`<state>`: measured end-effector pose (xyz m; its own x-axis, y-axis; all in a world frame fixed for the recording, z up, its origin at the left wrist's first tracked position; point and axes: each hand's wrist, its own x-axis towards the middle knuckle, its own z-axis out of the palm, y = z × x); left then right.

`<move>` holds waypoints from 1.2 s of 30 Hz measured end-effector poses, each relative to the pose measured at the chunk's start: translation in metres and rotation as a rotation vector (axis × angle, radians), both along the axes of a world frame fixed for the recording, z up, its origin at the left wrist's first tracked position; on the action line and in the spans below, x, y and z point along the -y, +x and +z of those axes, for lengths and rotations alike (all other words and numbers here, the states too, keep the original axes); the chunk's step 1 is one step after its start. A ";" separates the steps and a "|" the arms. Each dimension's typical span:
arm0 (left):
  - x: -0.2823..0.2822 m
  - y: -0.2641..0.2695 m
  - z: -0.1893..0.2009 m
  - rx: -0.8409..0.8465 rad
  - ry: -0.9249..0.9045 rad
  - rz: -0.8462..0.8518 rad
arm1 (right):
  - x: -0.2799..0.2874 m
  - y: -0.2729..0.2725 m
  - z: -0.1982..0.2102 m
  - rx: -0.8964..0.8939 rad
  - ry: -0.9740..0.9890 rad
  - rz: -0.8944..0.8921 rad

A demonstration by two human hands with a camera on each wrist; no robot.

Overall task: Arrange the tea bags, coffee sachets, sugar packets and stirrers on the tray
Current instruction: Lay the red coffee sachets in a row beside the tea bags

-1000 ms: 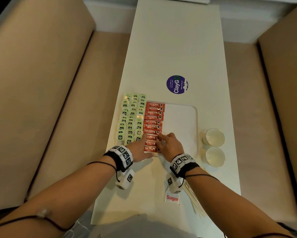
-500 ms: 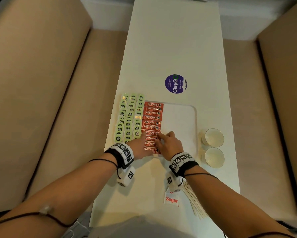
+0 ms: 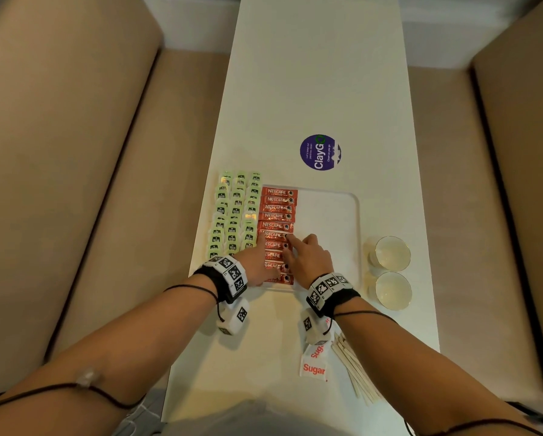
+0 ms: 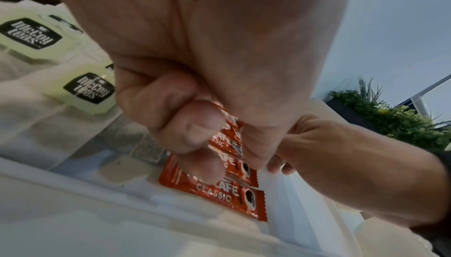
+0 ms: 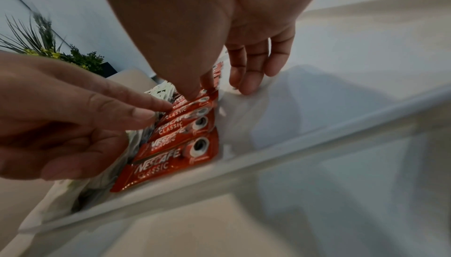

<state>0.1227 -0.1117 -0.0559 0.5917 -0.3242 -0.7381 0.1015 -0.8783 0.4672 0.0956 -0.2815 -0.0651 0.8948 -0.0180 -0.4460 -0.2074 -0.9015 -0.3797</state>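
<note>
hands [image 3: 308,262] perhaps hiding lower coffee sachets [image 3: 278,212]

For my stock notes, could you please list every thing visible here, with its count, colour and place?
tea bags: many, pale green tags, three columns on the tray's left part
coffee sachets: about ten, red, one column right of the tea bags
tray: one, white, on the table; its right part is bare
sugar packets: at least two, white with red print, on the table near the person
stirrers: a bundle, pale wood, right of the sugar packets
cups: two, white, right of the tray
sticker: one, purple, beyond the tray
table: one, white
left hand: touches the sachets
right hand: fingers straight on the sachets
</note>
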 end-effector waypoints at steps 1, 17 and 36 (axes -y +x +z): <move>0.000 0.000 -0.001 -0.012 -0.004 0.003 | 0.001 -0.001 0.000 0.010 -0.001 0.001; 0.006 0.021 0.002 0.023 0.008 0.019 | 0.004 0.020 -0.005 0.003 0.018 0.001; 0.013 0.047 -0.011 -0.021 -0.070 0.124 | 0.010 0.041 -0.006 -0.012 0.011 -0.023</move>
